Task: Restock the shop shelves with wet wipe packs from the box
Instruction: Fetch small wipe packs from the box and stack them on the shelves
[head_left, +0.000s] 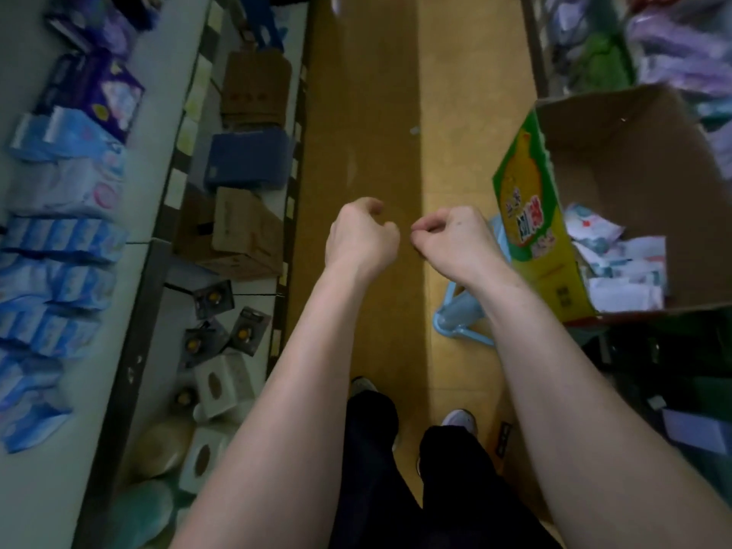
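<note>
An open cardboard box (633, 152) with a green and yellow printed side stands at the right of the aisle. Several white and teal wet wipe packs (618, 263) lie in its near corner. Blue and white packs (59, 239) stand in rows on the white shelf (166, 73) at the left. My left hand (362, 235) and my right hand (455, 239) are stretched out side by side over the floor, between shelf and box. The fingers of both are curled in and hold nothing. The picture is blurred.
The box rests on a light blue stool (459, 315). On the lower left shelf stand brown cartons (241, 235), a dark blue box (247, 158) and small white boxes (222, 384). Purple packs (681, 53) fill the right shelves. The yellow aisle floor (368, 112) runs ahead of my feet.
</note>
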